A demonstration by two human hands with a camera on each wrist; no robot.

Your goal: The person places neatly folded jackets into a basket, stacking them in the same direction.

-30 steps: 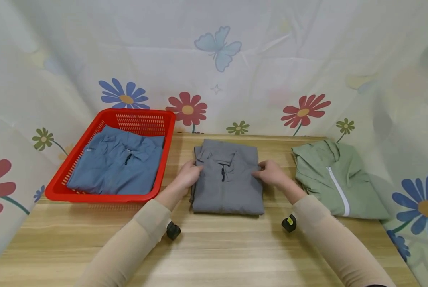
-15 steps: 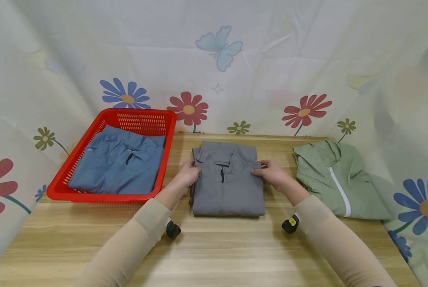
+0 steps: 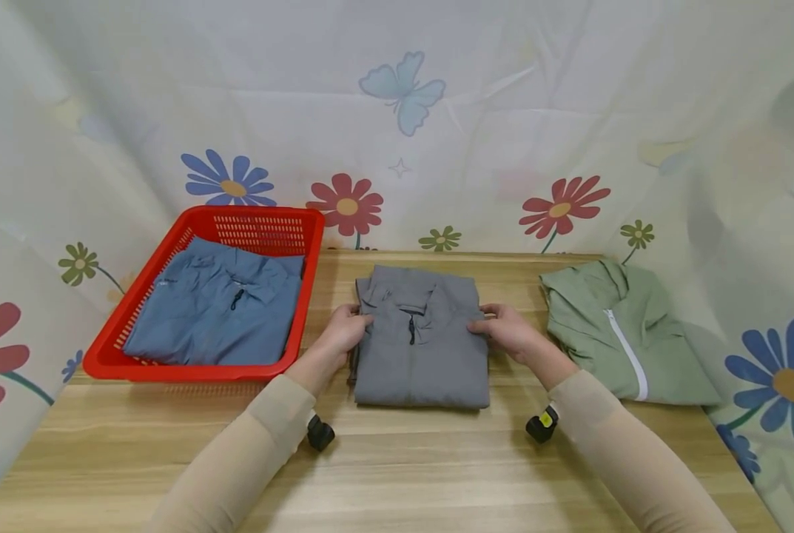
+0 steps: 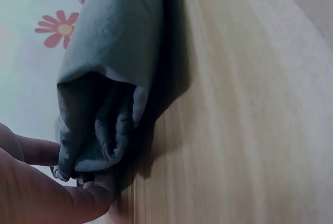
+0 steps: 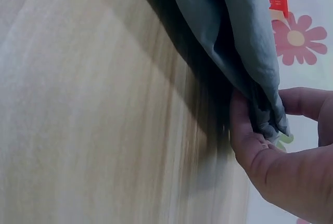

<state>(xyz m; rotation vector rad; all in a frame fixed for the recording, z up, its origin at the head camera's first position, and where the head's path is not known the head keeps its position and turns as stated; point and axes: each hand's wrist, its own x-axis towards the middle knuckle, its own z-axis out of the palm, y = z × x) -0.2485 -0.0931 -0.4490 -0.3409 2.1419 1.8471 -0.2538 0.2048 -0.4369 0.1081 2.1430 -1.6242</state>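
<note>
A folded grey jacket (image 3: 423,363) with a collar and a short black zip pull lies in the middle of the table. My left hand (image 3: 346,330) pinches its left edge, thumb on top and fingers beneath. On the opposite edge my right hand (image 3: 508,330) grips the cloth the same way. In the left wrist view the folded layers of the grey jacket (image 4: 114,31) show end-on, with the left hand (image 4: 47,187) at the near corner. The right wrist view has the right hand (image 5: 291,156) holding the other side between thumb and fingers.
To the left stands a red plastic basket (image 3: 93,363) with a folded blue jacket (image 3: 217,318) inside. A green jacket (image 3: 663,348) with a white zip lies at the right. A flower-printed curtain (image 3: 476,148) hangs behind the wooden table (image 3: 423,474).
The grey jacket and both hands have shifted very slightly toward me in the head view. The hold on both edges stays the same.
</note>
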